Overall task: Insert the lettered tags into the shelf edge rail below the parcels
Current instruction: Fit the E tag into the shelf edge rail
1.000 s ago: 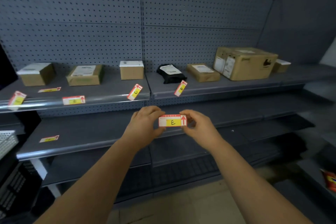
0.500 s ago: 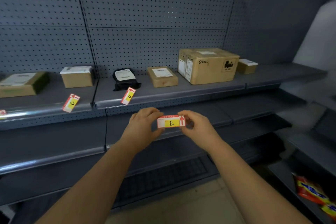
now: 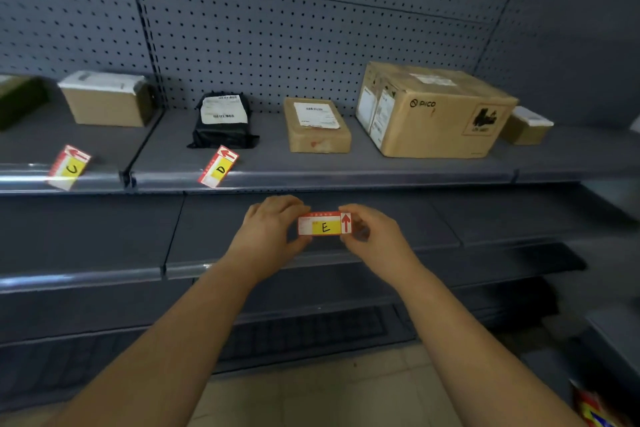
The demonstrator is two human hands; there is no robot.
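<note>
Left hand (image 3: 268, 230) and right hand (image 3: 372, 234) pinch the E tag (image 3: 325, 224) by its ends; long axis horizontal, arrow pointing up.

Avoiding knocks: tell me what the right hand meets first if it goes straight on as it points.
Likely the shelf edge rail just below the flat brown parcel; the right hand, pinching tag E, sits slightly under it, so it might pass beneath instead. Depth is unclear.
</note>
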